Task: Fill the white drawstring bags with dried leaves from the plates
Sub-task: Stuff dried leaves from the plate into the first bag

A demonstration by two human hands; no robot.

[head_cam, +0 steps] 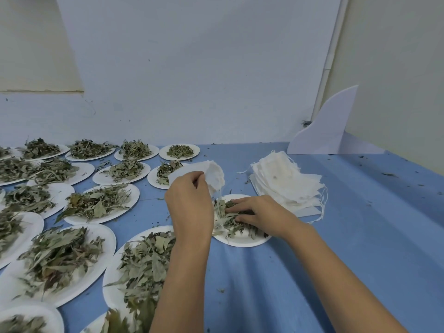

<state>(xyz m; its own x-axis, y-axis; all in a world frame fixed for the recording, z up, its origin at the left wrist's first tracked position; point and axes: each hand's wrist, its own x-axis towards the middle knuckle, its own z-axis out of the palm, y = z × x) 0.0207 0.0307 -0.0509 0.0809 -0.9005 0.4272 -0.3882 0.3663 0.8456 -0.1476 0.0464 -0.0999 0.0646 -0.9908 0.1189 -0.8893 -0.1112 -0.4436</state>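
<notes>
One bag [214, 174] pinched in your left hand [189, 200]; right hand [260, 212] clutches dried leaves [230, 227] on the plate [242, 242] beneath. Hold the mouth wide beside it.

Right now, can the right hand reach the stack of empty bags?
Probably yes. The right hand grips dried leaves on the plate right beside the stack of empty bags; nothing stands between. It would have to let go of the leaves first.
</notes>
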